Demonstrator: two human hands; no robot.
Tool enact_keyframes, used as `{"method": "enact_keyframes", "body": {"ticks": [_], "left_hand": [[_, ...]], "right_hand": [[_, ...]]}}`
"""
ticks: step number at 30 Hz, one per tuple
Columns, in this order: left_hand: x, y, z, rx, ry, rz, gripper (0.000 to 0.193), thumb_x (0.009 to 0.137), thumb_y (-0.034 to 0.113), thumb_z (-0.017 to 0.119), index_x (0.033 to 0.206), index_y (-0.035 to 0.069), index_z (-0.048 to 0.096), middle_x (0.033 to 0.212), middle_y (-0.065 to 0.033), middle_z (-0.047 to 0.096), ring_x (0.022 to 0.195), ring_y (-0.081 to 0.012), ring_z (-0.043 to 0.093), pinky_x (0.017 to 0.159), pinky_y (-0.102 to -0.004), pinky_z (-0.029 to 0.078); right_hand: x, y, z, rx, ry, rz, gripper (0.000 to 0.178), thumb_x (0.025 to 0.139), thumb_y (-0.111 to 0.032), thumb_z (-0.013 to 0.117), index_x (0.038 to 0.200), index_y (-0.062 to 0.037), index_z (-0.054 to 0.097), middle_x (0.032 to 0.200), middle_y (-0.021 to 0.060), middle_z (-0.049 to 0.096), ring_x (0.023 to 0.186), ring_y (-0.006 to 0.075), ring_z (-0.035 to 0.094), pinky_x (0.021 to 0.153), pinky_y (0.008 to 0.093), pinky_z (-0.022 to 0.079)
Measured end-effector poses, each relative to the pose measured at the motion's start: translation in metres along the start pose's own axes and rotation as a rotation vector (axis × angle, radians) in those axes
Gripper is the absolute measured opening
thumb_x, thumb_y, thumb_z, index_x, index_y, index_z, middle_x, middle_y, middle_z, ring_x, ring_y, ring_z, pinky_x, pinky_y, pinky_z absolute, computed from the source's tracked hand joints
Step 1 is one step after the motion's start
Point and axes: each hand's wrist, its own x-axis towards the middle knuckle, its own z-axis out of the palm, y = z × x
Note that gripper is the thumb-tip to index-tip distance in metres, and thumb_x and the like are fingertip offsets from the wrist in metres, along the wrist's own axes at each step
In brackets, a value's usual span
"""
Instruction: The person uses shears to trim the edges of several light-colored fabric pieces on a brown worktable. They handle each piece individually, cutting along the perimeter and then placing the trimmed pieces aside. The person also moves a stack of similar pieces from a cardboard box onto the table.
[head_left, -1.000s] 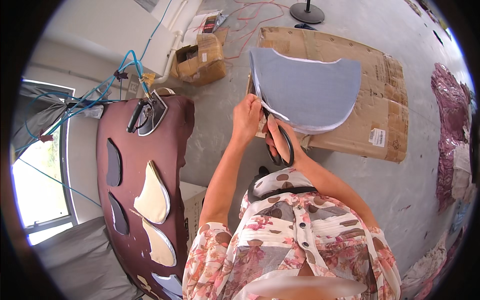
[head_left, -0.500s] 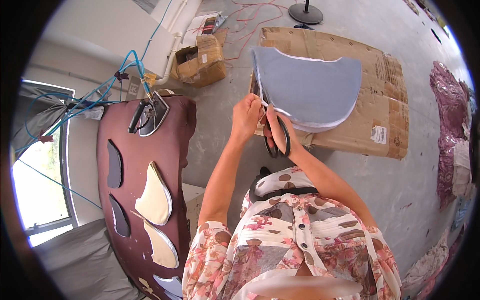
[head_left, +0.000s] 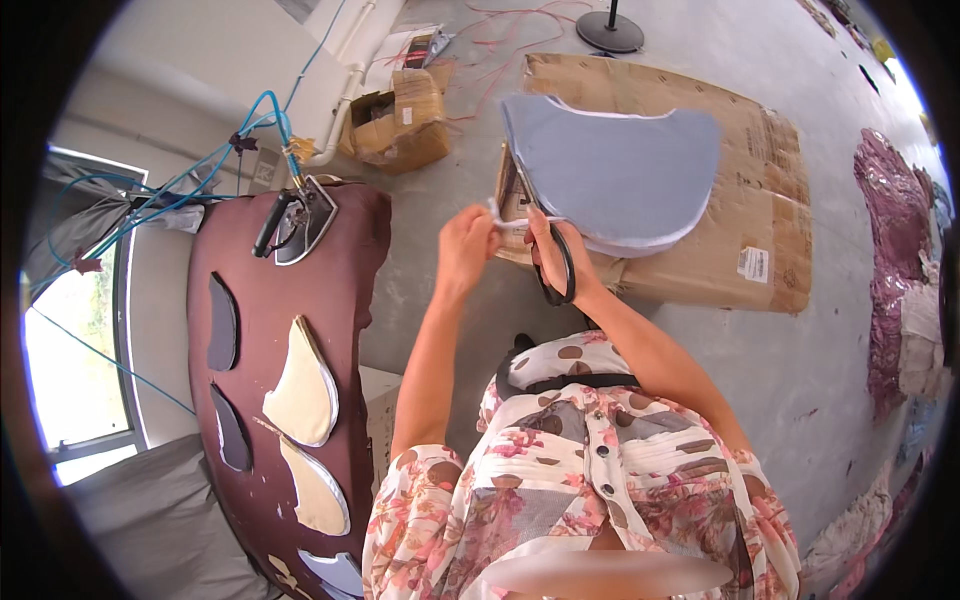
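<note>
Closed on the black-handled scissors [head_left: 568, 272], my right hand [head_left: 587, 268] sits at the near left corner of a blue-grey fabric piece [head_left: 620, 175]. The scissor blades point away from me along the fabric's left edge. A narrow white strip [head_left: 514, 223] stretches from my left hand [head_left: 466, 243] across to the fabric beside my right hand. My left fingers are pinched on the strip's end. The fabric piece has a curved, white-edged outline and lies on a large brown cardboard box [head_left: 740, 210]. Whether the strip is joined to the fabric is hidden by my right hand.
To my left is a padded maroon ironing table [head_left: 290, 290], holding an iron [head_left: 305, 225] with blue hoses, cream pieces [head_left: 300, 390] and dark pieces [head_left: 224, 320]. An opened carton [head_left: 405, 120] stands beyond it. A black stand base [head_left: 610, 32] and purple cloth [head_left: 890, 260] are on the floor.
My left hand has pulled away from my right hand, to the left and slightly nearer me. The white strip now spans the gap between them. My right hand still holds the scissors.
</note>
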Motion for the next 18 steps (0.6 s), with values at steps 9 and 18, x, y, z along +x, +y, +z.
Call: {"method": "enact_keyframes", "body": {"ticks": [9,18], "left_hand": [[-0.033,-0.071,-0.043,0.844,-0.049,-0.058,0.02,0.079,0.026,0.062,0.08,0.006,0.063,0.059,-0.0052,0.062,0.056,-0.0191,0.059,0.055,-0.0316,0.043],[-0.013,-0.042,0.01,-0.109,-0.099,-0.119,0.036,0.093,0.034,0.047,0.098,0.0,0.059,0.07,-0.0049,0.061,0.049,-0.0084,0.05,0.041,-0.0206,0.035]], "right_hand": [[-0.032,0.009,0.002,-0.804,-0.332,-0.156,0.051,0.085,-0.053,0.053,0.077,-0.0026,0.052,0.069,0.0211,0.058,0.068,0.0401,0.057,0.061,0.0449,0.045],[-0.092,0.024,-0.066,-0.754,-0.356,-0.1,0.035,0.084,-0.037,0.061,0.091,-0.0042,0.052,0.067,0.0122,0.059,0.061,0.0293,0.06,0.057,0.0369,0.045]]}}
